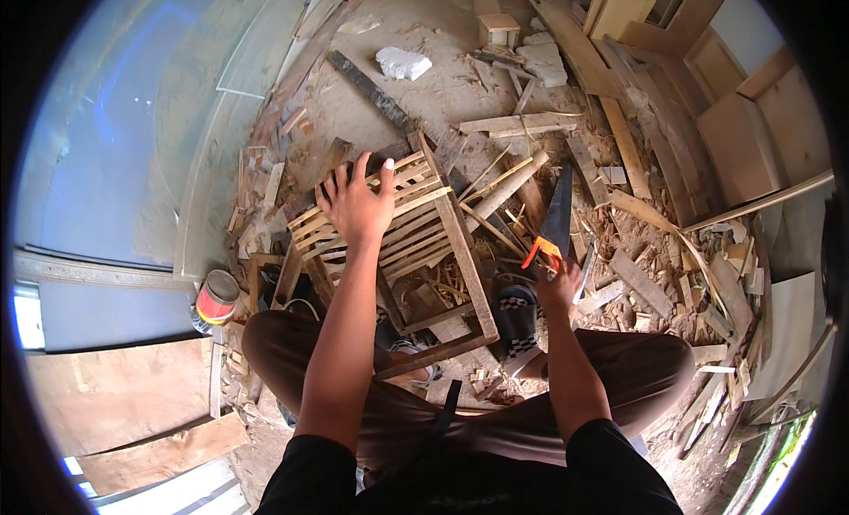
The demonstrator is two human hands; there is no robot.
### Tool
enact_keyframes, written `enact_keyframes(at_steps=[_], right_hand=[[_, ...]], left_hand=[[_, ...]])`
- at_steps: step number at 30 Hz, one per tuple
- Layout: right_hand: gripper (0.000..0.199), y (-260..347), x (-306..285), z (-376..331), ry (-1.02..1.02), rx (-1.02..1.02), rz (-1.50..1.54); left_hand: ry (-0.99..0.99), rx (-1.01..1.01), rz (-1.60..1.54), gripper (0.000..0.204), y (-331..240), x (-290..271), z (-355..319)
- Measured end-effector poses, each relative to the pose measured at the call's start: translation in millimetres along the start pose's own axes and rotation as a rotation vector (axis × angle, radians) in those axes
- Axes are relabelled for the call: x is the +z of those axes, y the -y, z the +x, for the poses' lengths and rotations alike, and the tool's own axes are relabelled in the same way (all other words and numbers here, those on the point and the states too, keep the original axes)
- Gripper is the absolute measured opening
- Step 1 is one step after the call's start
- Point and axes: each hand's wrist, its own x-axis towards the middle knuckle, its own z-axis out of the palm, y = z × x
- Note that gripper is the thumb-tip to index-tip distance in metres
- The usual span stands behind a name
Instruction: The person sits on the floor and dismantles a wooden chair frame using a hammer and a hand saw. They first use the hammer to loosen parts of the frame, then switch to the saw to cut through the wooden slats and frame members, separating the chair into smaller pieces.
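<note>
In front of my knees stands a small wooden frame with a slatted side (460, 249), like a little stool or rack, tilted between my legs. My left hand (361, 205) lies on its upper slats with the fingers spread. A thin pale strip of wood (424, 199) crosses the slats near that hand and sticks out past the frame's right edge. To the right of the frame, my right hand (559, 287) is closed round the orange handle of a handsaw (557, 210). The saw's dark blade points away from me, apart from the frame.
Offcuts, sticks and shavings litter the dirt floor (354, 99). A long dark board (371, 90) and a white lump (403, 64) lie beyond the frame. At left is a red-labelled can (217, 297) beside large blue-grey panels (133, 161). Wooden panels (743, 143) lean at right.
</note>
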Motion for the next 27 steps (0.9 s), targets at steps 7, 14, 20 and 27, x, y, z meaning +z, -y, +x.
enact_keyframes(at_steps=[7, 14, 20, 27], right_hand=[[0.055, -101, 41, -39, -0.120, 0.442, -0.359], [0.041, -88, 24, -26, -0.010, 0.414, -0.115], [0.028, -21, -33, 2, -0.287, 0.717, 0.787], [0.023, 155, -179, -26, 0.096, -0.215, 1.250]], left_hand=[[0.044, -0.006, -0.013, 0.054, -12, 0, 2], [0.033, -0.011, 0.048, 0.057, -3, 0, 1], [0.049, -0.008, 0.021, 0.057, -5, 0, -2], [0.068, -0.011, -0.017, 0.055, -3, 2, 0]])
